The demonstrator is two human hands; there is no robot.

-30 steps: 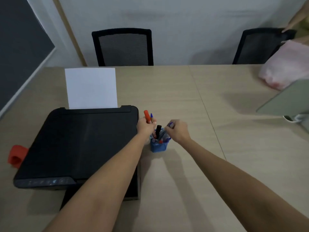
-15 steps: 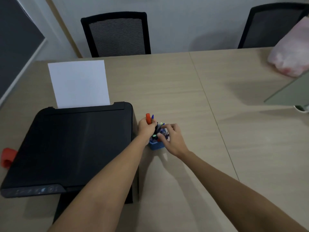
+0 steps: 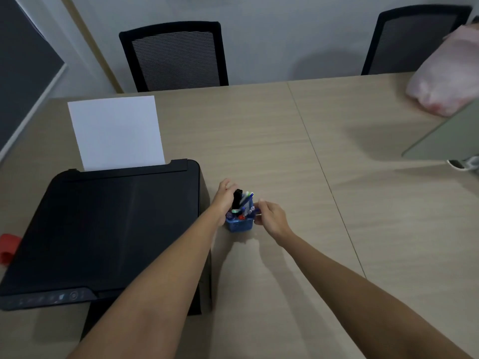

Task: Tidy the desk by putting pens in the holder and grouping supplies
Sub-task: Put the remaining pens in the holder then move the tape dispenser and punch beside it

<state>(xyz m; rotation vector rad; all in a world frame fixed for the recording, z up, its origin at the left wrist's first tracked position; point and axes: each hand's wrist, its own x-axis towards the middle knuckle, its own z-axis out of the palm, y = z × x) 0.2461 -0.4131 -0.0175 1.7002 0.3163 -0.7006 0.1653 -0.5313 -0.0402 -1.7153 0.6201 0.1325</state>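
Note:
A small blue pen holder (image 3: 239,225) stands on the desk just right of the printer, with several pens and a thick black marker (image 3: 237,198) sticking up out of it. My left hand (image 3: 223,200) rests against the holder's left side beside the black marker, fingers loosely spread, with no pen visible in it. My right hand (image 3: 270,217) is at the holder's right side, its thumb and curled fingers pinching the rim. The pens' lower ends are hidden inside the holder.
A black printer (image 3: 103,229) with a white sheet (image 3: 116,130) fills the left of the beige desk (image 3: 259,141). A red object (image 3: 7,246) sits at its left edge. A pink bag (image 3: 445,81) and a grey panel (image 3: 445,136) are at the right. Two black chairs (image 3: 176,55) stand behind.
The orange and blue pens that stood up from my left hand are no longer in it. My right hand moved from above the holder to its right rim.

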